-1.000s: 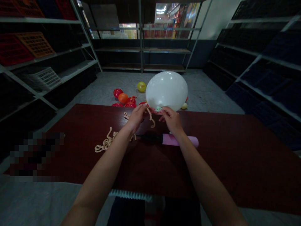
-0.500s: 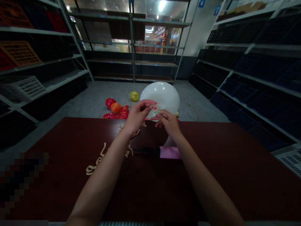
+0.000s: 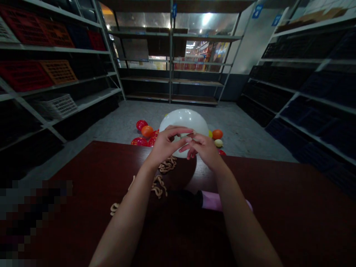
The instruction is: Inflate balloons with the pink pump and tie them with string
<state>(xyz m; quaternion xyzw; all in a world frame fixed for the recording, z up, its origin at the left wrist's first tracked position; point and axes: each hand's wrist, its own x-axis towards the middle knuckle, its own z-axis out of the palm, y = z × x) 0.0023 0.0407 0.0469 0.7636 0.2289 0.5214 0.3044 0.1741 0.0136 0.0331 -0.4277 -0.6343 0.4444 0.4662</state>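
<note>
A big white inflated balloon (image 3: 183, 118) is just beyond my hands, its round side facing away and a reflection of it on the table top. My left hand (image 3: 168, 144) and my right hand (image 3: 205, 148) meet at its near side. Thumbs and forefingers of both pinch together at what looks like the balloon's neck, mostly hidden by the fingers. Beneath my right forearm lies a pink and black hand pump (image 3: 213, 201). Tan, curly, limp strands (image 3: 167, 165) lie in small heaps on the table near my left forearm.
The dark red-brown table (image 3: 267, 207) stretches out in front. On the floor past its far edge are red balloons (image 3: 141, 125) and orange balloons (image 3: 217, 134). Shelf racks stand on three sides, with orange crates (image 3: 61, 71) and a white crate (image 3: 62, 105) on the left.
My view has shifted left and up. My hands have drawn closer together, fingers now meeting, and the white balloon sits lower behind them.
</note>
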